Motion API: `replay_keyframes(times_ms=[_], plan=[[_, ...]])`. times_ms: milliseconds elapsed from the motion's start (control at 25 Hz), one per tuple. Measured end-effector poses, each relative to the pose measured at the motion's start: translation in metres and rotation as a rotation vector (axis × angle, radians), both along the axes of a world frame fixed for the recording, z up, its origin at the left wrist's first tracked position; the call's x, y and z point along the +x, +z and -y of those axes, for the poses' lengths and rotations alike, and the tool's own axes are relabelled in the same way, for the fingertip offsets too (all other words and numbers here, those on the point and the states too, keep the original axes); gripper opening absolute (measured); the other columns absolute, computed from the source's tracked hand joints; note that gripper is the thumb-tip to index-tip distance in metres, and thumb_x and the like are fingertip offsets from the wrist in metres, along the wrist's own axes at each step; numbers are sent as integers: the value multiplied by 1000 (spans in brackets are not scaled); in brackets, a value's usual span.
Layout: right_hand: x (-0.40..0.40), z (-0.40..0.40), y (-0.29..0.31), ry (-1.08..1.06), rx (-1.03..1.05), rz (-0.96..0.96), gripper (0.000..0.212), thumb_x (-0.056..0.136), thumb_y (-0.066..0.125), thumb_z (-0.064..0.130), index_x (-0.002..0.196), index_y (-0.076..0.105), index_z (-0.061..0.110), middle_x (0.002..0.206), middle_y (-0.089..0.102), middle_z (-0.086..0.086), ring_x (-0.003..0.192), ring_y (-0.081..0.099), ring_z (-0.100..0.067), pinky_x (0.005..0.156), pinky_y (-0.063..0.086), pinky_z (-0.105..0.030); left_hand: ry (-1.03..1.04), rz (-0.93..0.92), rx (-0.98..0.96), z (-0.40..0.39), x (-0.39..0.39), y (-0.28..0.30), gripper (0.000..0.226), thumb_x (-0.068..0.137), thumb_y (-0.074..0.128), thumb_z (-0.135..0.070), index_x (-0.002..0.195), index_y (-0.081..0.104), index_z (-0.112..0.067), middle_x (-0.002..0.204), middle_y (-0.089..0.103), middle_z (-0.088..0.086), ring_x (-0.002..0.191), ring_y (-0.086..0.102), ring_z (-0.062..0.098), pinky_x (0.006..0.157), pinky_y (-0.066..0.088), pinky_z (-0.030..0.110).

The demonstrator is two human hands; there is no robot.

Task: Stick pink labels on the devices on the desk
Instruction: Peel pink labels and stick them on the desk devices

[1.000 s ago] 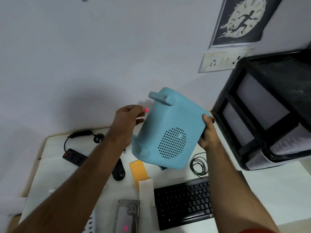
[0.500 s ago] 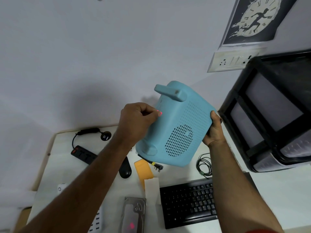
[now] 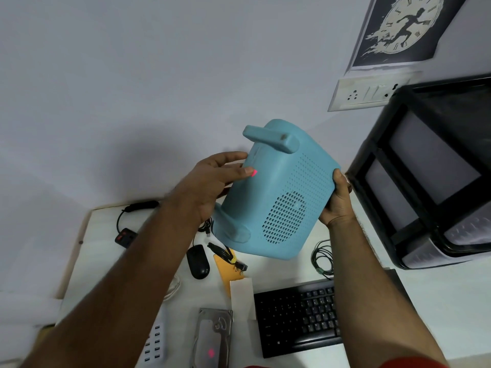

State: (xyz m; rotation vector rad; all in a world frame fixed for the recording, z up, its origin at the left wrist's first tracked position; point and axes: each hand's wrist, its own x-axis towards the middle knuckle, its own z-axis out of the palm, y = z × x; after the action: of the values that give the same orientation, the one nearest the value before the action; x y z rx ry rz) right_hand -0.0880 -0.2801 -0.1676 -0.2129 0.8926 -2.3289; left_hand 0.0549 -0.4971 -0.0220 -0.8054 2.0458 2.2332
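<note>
Heater (image 3: 276, 197), pale blue and held up off the desk (image 3: 438, 301), sits between both hands, tilted so its handle end points toward about eleven o'clock and its footed base toward five. The right hand (image 3: 338, 200) holds its far edge at three o'clock, fingers curled round the rim and out of sight behind it. The left hand (image 3: 212, 184) comes in from nine o'clock with fingers nearly straight; one fingertip presses a small pink label (image 3: 254, 173) against the heater's near side wall, just below the handle.

The relation that matters, as I judge it, is that the label lies right at that fingertip, on a smooth stretch of wall at ten o'clock from the round perforated grille. The left hand is therefore the one placed to rub it flat, pushing toward three o'clock against the bracing right hand. Whether the label is fully stuck cannot be told.

Down at six o'clock a hard drive (image 3: 212, 338) already carries a pink mark; the keyboard (image 3: 297, 314) and mouse (image 3: 198, 261) show none.
</note>
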Motion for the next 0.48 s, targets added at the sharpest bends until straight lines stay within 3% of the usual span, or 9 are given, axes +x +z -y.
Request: replay_keyframes(times_ms=[160,360,480], plan=[[2,1,0,1,-2,16,70,55,92,51,115,75,18,114,74,-6,107,70,-23,89,57,-43,42,-7,69,-1,0,0,36,75,78,-11,109,72,-19,98,76,1,85,69,17,88,51,33],[3,2,-2,-20,-16,30,73,56,92,51,117,73,17,115,73,-7,107,69,-24,88,58,-43,71,-22,2,-6,3,0,32,76,79,-15,106,73,-21,102,76,0,99,69,20,98,51,39],[2,5,-1,-21,-25,31,74,57,91,51,119,71,17,116,72,-7,109,68,-25,89,57,-44,152,-141,-198,-13,4,-3,24,74,81,-19,95,71,-21,92,74,-3,95,68,17,88,53,38]])
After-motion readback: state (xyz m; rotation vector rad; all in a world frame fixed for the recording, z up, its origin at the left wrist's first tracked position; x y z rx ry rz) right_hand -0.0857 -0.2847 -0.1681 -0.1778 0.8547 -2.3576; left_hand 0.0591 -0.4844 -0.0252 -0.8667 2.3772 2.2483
